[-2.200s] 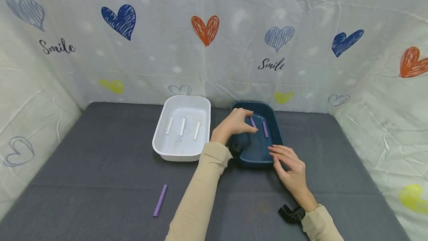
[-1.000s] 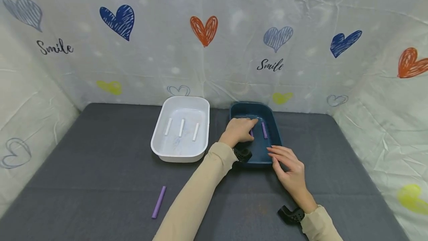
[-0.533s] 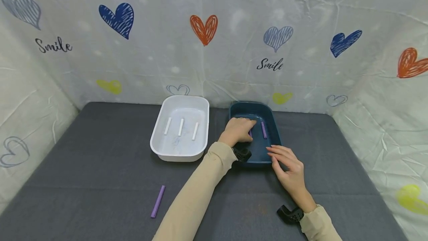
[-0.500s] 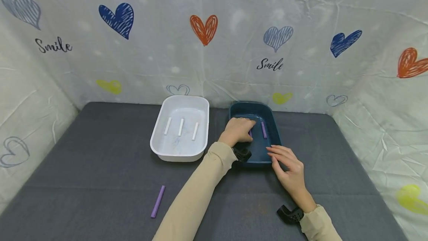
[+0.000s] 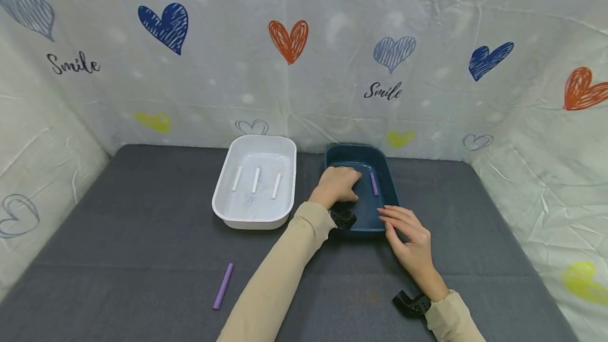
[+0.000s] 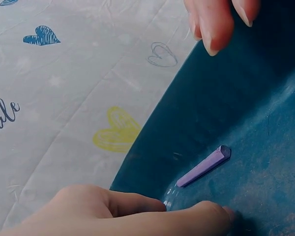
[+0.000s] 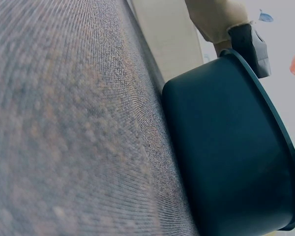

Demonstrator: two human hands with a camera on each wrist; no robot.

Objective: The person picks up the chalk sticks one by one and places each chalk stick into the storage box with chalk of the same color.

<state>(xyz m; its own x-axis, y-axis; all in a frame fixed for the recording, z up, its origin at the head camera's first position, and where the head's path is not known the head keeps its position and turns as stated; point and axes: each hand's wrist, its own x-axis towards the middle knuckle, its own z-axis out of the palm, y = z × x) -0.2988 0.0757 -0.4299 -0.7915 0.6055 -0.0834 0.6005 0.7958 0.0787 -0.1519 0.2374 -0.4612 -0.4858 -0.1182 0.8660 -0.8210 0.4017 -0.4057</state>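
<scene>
Inside the dark blue tray (image 5: pixel 366 219), my left hand (image 5: pixel 336 183) reaches down with bent fingers. In the left wrist view its thumb and finger come close together low over the tray floor. A purple chalk stick seen at these fingertips earlier is hidden now, so I cannot tell whether they hold it. To their right another purple chalk stick (image 5: pixel 374 184) lies on the tray floor. My right hand (image 5: pixel 412 236) rests at the tray's near right rim with its fingers extended over the edge; in the left wrist view its fingertips (image 6: pixel 214 37) show above the inside.
Left of the blue tray stands a white tray (image 5: pixel 254 220) holding three white chalk sticks (image 5: pixel 255 180). Another purple chalk stick (image 5: pixel 223 286) lies on the grey cloth (image 5: pixel 142 226) nearer the front. A curtain printed with hearts (image 5: pixel 288 41) hangs behind the table.
My left hand has lowered the purple chalk stick into the blue tray and moved slightly toward me. That stick has passed out of sight under the hand. The right hand has stayed at the rim.
</scene>
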